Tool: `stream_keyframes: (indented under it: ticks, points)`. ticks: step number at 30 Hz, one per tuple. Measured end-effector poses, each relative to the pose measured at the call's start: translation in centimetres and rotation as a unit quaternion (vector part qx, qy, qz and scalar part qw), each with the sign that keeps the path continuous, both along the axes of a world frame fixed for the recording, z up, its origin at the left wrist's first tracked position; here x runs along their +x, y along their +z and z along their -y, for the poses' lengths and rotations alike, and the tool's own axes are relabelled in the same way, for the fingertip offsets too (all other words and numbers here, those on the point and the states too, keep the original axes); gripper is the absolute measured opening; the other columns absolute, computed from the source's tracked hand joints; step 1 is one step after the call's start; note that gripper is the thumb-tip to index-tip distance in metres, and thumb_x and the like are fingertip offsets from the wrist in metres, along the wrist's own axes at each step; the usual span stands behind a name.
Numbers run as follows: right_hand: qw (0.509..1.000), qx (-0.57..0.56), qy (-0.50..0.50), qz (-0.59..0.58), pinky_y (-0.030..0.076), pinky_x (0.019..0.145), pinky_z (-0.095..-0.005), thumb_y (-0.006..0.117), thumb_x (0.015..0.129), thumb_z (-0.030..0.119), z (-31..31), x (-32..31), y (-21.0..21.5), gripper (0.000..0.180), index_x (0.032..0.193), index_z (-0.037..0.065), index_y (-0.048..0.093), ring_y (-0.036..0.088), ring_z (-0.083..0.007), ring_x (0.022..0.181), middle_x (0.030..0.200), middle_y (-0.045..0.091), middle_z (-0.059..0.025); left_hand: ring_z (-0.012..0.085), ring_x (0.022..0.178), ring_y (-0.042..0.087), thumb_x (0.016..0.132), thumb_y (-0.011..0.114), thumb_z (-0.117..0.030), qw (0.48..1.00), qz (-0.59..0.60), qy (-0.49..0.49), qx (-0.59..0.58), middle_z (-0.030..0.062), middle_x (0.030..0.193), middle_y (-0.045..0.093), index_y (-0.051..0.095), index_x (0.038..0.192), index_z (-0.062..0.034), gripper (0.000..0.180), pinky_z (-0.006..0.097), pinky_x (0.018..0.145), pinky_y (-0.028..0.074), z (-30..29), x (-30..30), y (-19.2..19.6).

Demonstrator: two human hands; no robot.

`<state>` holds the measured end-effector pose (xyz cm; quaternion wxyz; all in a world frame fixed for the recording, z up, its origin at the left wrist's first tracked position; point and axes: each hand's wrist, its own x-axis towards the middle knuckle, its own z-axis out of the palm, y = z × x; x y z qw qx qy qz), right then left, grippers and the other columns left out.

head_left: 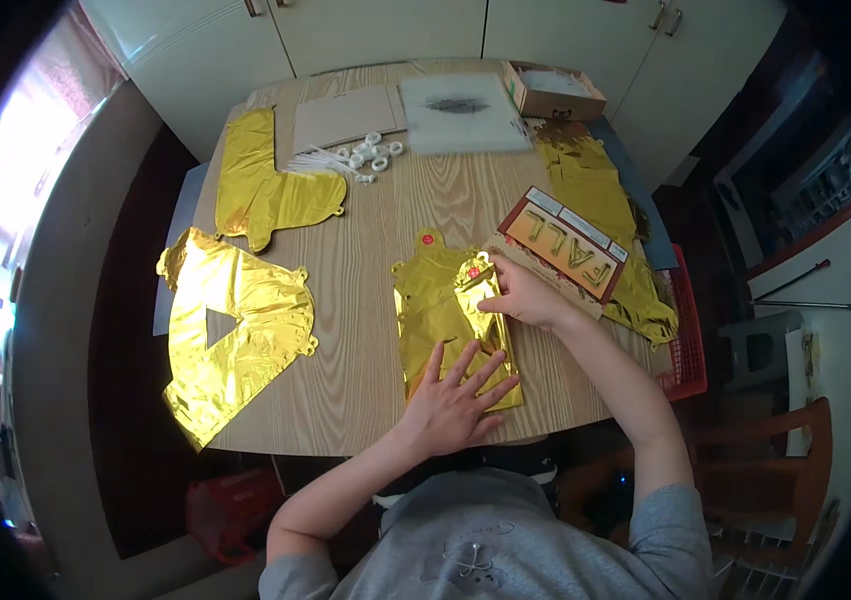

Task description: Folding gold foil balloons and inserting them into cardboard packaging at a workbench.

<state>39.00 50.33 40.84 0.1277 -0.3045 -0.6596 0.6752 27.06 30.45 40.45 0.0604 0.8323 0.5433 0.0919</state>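
A flat gold foil balloon [425, 310] lies in front of me, its right side folded over into a narrow strip [480, 305] with a red round sticker at the top. My left hand [453, 405] presses flat on its lower part, fingers spread. At the upper right of the foil, my right hand [525, 298] pinches the folded edge between thumb and fingers. Two more deflated foil balloons rest on the left: an L-shaped one [260, 190] farther off and an A-shaped one [245, 310] nearer, its lower tip over the table edge.
Right of my right hand is a printed package card [565, 245], partly over more gold foil [595, 195]. White ribbon rolls [370, 152], straws [320, 160], a beige board [345, 118], a clear plastic sleeve [465, 115] and a cardboard box [555, 95] occupy the far side. A red basket [687, 330] stands beside the table.
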Motion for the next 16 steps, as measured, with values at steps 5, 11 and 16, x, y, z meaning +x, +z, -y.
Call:
stream_keyframes:
  ticks: [5,11,16]
  points:
    - [1.0,0.014,-0.015,-0.015,0.05,0.081,-0.0274,0.064,0.082,-0.004,-2.3,-2.3,-0.5,0.062,0.137,-0.002,0.037,0.062,-0.0157,0.099,0.112,0.063,-0.0113,0.0345,0.142,0.024,0.095,0.04,-0.051,1.0,-0.006,0.01,0.007,0.005,0.151,0.034,0.035,0.146,-0.0309,0.055,0.065,0.11,0.014,-2.3,-1.7,-0.3]
    - [0.999,0.019,-0.036,-0.027,0.049,0.085,-0.0286,0.067,0.081,-0.001,-5.9,-5.8,-0.2,0.055,0.131,-0.002,0.045,0.062,-0.0164,0.1,0.106,0.065,-0.0103,0.0325,0.142,0.023,0.094,0.042,-0.048,0.998,-0.04,0.034,0.031,0.0057,0.151,0.034,0.037,0.145,-0.0296,0.054,0.065,0.11,0.015,-6.2,-4.1,-0.5]
    - [0.998,0.063,0.005,0.018,0.047,0.092,-0.0336,0.07,0.079,0.003,-8.8,-7.3,-2.1,0.051,0.126,-0.001,0.052,0.061,-0.0191,0.106,0.115,0.065,-0.0112,0.0334,0.141,0.025,0.092,0.048,-0.048,0.997,-0.036,0.05,0.049,0.0092,0.15,0.035,0.037,0.145,-0.0228,0.06,0.064,0.11,0.016,-7.6,-5.0,0.0]
